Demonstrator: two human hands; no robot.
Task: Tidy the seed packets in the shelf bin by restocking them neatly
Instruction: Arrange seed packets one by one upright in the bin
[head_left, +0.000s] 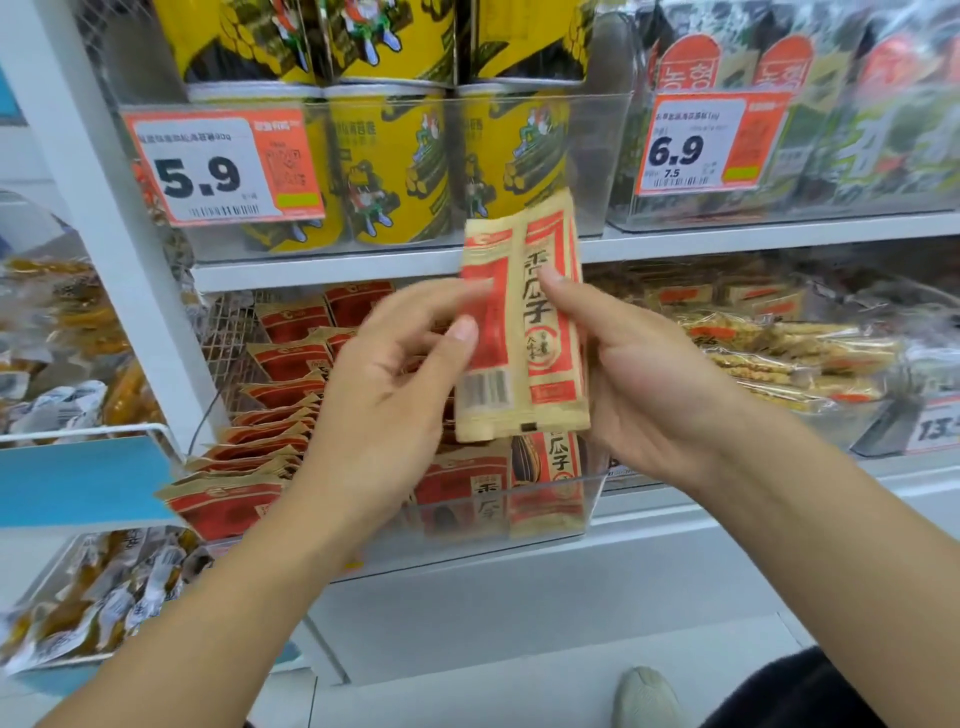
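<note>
We read "5.9" in bold black on the orange-edged price tag (223, 166) clipped to the clear bin of yellow tubs on the upper shelf. The price tag to its right (714, 143), before the green-black seaweed packs, shows "6.9" with a small "7.5" beneath. Those packs carry Korean lettering "농협" on red labels (688, 65). The held seed packet (540, 332) bears "香瓜子" in black down its front. A partly cut-off tag (935, 428) at the far right starts "13".

Bin (587, 499) top open; shelf edge (332, 270) overhead, clearance seemingly tight
</note>
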